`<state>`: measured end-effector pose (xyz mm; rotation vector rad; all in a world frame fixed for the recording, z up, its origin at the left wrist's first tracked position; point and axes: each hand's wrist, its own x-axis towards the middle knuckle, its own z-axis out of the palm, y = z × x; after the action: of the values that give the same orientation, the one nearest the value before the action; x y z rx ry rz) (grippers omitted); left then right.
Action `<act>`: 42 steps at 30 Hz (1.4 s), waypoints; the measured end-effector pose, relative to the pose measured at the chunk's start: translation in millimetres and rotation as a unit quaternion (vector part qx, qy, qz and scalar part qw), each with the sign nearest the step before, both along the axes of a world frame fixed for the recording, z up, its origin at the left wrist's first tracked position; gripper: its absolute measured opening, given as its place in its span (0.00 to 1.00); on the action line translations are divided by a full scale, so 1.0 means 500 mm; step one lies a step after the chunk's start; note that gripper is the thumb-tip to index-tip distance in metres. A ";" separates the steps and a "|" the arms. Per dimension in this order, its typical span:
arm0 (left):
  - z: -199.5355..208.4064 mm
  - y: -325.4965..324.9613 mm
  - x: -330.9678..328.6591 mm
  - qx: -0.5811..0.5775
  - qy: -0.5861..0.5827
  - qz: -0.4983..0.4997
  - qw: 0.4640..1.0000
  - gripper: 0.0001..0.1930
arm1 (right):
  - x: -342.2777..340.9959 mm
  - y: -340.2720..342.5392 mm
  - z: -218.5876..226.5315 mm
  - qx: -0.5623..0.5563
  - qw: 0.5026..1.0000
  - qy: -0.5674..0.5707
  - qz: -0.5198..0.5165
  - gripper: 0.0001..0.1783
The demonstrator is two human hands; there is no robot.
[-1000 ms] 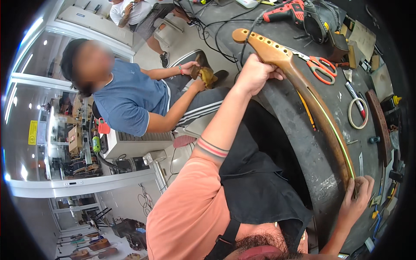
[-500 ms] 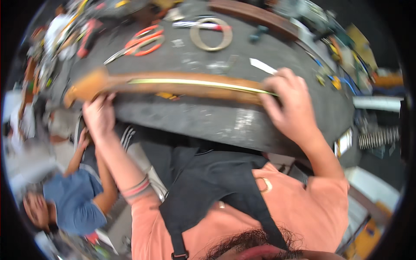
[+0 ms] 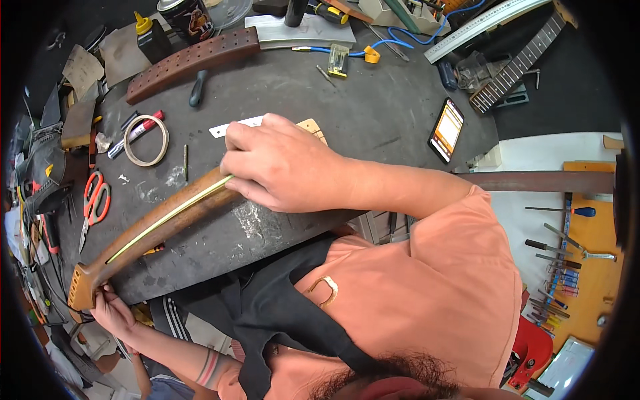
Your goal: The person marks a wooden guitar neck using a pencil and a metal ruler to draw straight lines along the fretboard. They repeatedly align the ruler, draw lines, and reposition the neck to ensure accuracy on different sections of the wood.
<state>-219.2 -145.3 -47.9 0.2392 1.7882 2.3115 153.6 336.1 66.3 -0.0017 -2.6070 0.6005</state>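
Note:
A brown wooden guitar neck (image 3: 190, 210) lies slanted along the near left of the dark workbench, its headstock (image 3: 81, 288) with a row of holes at the lower left. Along the neck's upward face runs a thin yellow-green strip (image 3: 170, 213). My right hand (image 3: 277, 163) covers the neck's other end, fingers bent down around the strip's end. At the headstock's base, my left hand (image 3: 113, 312) grips the neck from the near side. Close beyond my right hand are a white metal strip (image 3: 230, 128) and a small light wooden piece (image 3: 312, 127), both partly hidden.
Orange-handled scissors (image 3: 97, 203), a tape roll (image 3: 167, 143) and markers (image 3: 155, 117) lie to the left. A drilled wooden block (image 3: 193, 63) and a dark-handled tool (image 3: 197, 89) are farther back. To the right are a phone (image 3: 445, 130) and a fretted neck (image 3: 520, 63).
The view has turned, so the bench and the neck now look slanted, and more of the right side shows. Both hands keep their places at the neck's two ends.

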 end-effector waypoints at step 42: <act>0.100 0.127 0.117 0.034 0.002 0.008 0.999 0.15 | -0.020 -0.028 0.020 0.023 0.999 -0.026 -0.022 0.12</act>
<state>-160.7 -81.8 2.0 0.2413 1.7214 2.3876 143.6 322.2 76.6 -0.0609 -2.6632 0.5316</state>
